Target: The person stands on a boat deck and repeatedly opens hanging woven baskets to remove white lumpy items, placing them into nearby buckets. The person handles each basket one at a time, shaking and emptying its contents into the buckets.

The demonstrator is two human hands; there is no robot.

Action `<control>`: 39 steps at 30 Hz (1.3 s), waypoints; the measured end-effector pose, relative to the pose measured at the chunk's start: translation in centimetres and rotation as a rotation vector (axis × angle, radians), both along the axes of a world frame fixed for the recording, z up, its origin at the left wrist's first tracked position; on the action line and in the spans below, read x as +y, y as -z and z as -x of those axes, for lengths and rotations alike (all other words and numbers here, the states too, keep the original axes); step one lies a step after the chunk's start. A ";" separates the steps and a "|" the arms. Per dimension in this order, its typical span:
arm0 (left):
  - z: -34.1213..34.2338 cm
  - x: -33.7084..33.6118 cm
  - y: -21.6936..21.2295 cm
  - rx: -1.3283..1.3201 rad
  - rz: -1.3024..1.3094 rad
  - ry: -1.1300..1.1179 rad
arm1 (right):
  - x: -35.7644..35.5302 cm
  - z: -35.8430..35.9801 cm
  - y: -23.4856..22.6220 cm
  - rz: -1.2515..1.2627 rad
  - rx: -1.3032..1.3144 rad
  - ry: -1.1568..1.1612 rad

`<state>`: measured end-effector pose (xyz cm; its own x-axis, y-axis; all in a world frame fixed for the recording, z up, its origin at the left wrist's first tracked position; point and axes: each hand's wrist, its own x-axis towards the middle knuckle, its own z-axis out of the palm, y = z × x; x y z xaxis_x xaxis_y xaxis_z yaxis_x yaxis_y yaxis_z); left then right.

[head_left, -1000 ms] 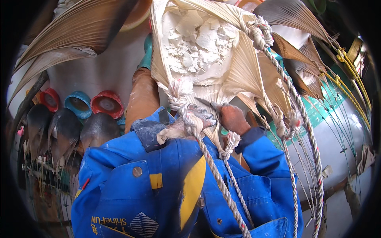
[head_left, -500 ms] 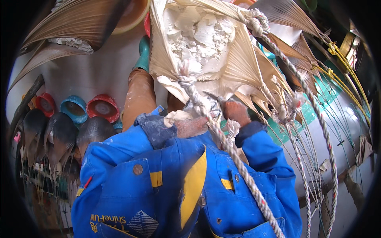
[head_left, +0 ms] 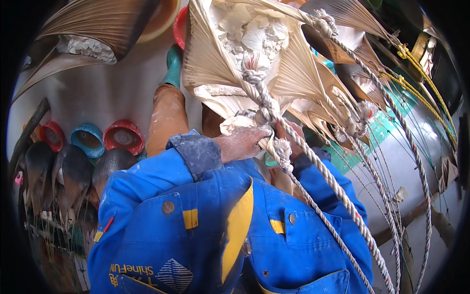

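Note:
A tan pleated cloth [head_left: 208,63] hangs from knotted ropes and bears white, chalky lumps [head_left: 257,34]. At its lower corner my left hand [head_left: 244,143] is closed around a rope, with a bunched pale cloth corner [head_left: 237,124] against its far side. My right hand [head_left: 292,141] is closed on the same rope from the other side, partly hidden behind a thick twisted rope [head_left: 320,172]. A frayed rope end [head_left: 283,148] pokes out between both hands. White powder dusts my left hand and cuff.
Red bowls [head_left: 123,138] and a blue bowl [head_left: 87,139] stand at left above dark hanging cloths [head_left: 73,166]. More cloth with white lumps [head_left: 85,47] hangs at upper left. Ropes and cords [head_left: 391,210] stretch down at right, before a white and green surface [head_left: 406,147]. Yellow rope [head_left: 426,78] hangs beyond.
The thick rope and its knot in front of the hands have swung right. Both hands are now closer together at the cloth's corner, and a thinner rope shows running down from them.

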<state>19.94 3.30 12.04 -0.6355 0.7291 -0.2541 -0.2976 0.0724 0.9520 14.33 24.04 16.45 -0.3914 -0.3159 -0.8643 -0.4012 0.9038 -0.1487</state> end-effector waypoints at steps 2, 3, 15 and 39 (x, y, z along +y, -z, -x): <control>0.7 -0.3 -0.4 0.088 0.034 0.065 | 1.3 0.3 1.9 -0.260 0.015 -0.115; 1.0 -0.4 -0.5 0.052 0.054 0.013 | 2.1 1.0 3.0 -0.253 0.047 -0.130; 1.7 -0.2 -0.7 -0.022 0.072 0.126 | -0.2 1.1 -0.3 0.024 -0.158 0.274; -1.4 1.4 -0.9 0.265 0.266 0.061 | -0.8 4.3 1.1 0.061 -0.171 0.052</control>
<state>21.37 4.73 12.92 -0.6617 0.6986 -0.2723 -0.0313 0.3371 0.9409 10.00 23.26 15.32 -0.2579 -0.3526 -0.8995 -0.3180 0.9101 -0.2656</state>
